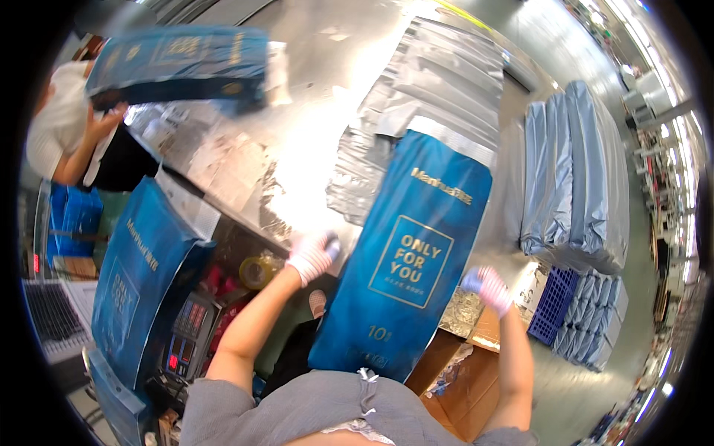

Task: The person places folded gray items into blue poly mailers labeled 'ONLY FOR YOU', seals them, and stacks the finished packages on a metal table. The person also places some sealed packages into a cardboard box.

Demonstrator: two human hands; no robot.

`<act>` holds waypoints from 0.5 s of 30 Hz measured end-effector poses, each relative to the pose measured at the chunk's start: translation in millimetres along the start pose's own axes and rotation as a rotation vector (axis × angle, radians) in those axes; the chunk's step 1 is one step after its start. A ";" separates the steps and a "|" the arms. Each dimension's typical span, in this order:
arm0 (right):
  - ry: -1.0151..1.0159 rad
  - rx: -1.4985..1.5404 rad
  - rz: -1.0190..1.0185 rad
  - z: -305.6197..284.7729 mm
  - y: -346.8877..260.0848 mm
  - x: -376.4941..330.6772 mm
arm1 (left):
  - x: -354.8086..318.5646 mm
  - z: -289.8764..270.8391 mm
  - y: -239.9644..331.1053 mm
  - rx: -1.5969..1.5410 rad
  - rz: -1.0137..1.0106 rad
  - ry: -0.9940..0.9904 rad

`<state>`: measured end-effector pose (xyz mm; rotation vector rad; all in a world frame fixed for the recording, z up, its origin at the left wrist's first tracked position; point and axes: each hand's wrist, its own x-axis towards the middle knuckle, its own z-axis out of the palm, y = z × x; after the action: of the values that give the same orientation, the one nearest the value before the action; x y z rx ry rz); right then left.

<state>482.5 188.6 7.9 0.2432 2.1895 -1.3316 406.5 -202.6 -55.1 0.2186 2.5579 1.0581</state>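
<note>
A long blue bag (416,253) with gold printing and a silver top band lies on the shiny metal table (312,134), its lower end hanging toward me. My left hand (314,256), in a white glove, grips the bag's left edge. My right hand (487,286), also gloved, grips its right edge. Behind the bag's top lies a pile of silver foil bags (439,82).
Another person (67,126) at the far left holds up a blue bag (178,63). A third blue bag (141,275) hangs at the left above a control panel (186,338). Stacks of grey-blue folded packs (573,171) lie at the right, near a blue crate (554,301). A cardboard box (461,379) sits below.
</note>
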 end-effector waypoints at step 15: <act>0.682 -0.514 -0.284 -148.5 8.6 246.6 | 304.3 17.7 95.6 0.826 0.403 0.346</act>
<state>227.7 288.8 -81.6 0.2084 3.1536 -0.8282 133.1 -39.4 -81.5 0.8462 3.2192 0.0646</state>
